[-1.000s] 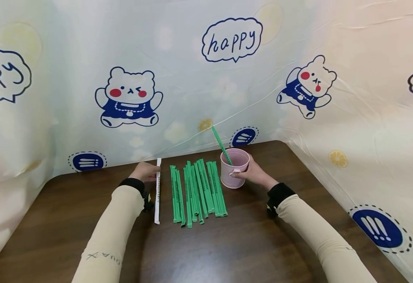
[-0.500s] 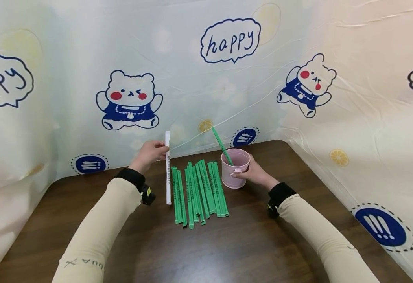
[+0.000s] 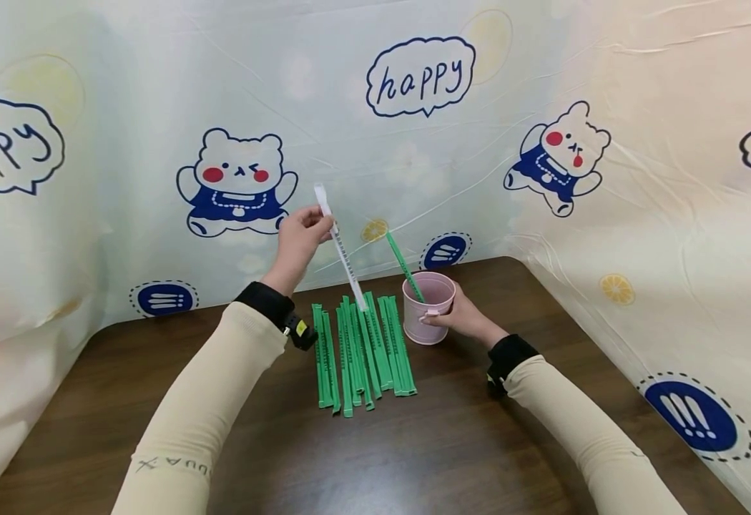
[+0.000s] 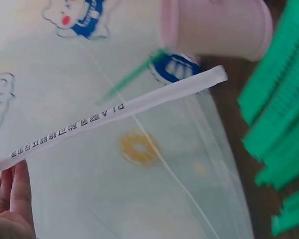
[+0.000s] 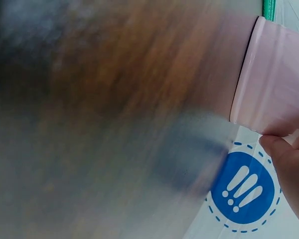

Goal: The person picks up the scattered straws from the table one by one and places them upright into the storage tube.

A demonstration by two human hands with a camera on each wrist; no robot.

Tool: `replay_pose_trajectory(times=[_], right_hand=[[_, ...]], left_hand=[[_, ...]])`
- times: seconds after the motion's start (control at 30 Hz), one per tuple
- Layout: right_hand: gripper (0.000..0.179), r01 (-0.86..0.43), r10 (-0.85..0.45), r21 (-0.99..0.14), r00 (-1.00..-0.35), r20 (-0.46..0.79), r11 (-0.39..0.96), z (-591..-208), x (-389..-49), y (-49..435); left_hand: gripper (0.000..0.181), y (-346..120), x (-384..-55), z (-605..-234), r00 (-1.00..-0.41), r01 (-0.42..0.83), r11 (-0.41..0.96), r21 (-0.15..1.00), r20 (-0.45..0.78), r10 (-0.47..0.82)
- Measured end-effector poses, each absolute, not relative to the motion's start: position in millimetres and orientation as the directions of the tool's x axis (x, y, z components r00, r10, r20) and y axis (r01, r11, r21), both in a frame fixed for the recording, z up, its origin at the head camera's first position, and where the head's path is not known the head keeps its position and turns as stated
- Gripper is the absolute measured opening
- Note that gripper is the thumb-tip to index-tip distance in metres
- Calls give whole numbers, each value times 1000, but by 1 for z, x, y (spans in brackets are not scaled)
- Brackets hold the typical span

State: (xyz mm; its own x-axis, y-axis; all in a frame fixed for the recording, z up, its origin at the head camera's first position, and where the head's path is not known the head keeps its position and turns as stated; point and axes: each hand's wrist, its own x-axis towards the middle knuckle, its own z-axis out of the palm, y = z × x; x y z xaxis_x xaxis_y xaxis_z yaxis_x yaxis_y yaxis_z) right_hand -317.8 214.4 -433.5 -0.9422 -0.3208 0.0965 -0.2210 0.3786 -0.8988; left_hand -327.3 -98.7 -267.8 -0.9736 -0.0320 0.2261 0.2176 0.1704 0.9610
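My left hand (image 3: 303, 239) pinches a white paper-wrapped straw (image 3: 343, 254) near its top end. The straw slants down to the right, its lower end overlapping the green straws in the head view; the left wrist view shows printed characters along its wrapper (image 4: 154, 98). My right hand (image 3: 468, 315) grips the side of a small pink bucket (image 3: 419, 330) standing on the table. One green wrapped straw (image 3: 403, 263) leans inside the bucket, its top sticking out to the left. In the right wrist view a thumb (image 5: 276, 147) presses on the pink bucket wall.
Several green wrapped straws (image 3: 355, 357) lie roughly side by side on the brown wooden table (image 3: 350, 458), left of the bucket. A printed curtain (image 3: 362, 143) with bears and lettering stands right behind the table's far edge and along its right side.
My left hand has lifted the white straw off the table and carried it up and to the right, tilting it. My right hand and the bucket have stayed in place.
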Motion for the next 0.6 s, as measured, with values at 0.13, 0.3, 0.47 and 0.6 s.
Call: replay_pose_trajectory(times=[0.13, 0.3, 0.47, 0.6], right_hand=[[97, -219, -319, -900, -943, 95, 378, -433, -318, 214], [98, -238, -325, -897, -939, 114, 372, -434, -320, 214], [96, -293, -361, -894, -918, 164, 340, -436, -322, 214], [95, -284, -356, -898, -921, 157, 337, -438, -323, 214]], left_hand=[[33, -79, -326, -255, -964, 255, 86, 963, 260, -54], [32, -61, -324, -247, -948, 315, 7, 949, 314, -53], [30, -45, -321, -248, -941, 336, 13, 942, 336, -34], [30, -34, -319, -254, -943, 331, -14, 943, 331, -4]])
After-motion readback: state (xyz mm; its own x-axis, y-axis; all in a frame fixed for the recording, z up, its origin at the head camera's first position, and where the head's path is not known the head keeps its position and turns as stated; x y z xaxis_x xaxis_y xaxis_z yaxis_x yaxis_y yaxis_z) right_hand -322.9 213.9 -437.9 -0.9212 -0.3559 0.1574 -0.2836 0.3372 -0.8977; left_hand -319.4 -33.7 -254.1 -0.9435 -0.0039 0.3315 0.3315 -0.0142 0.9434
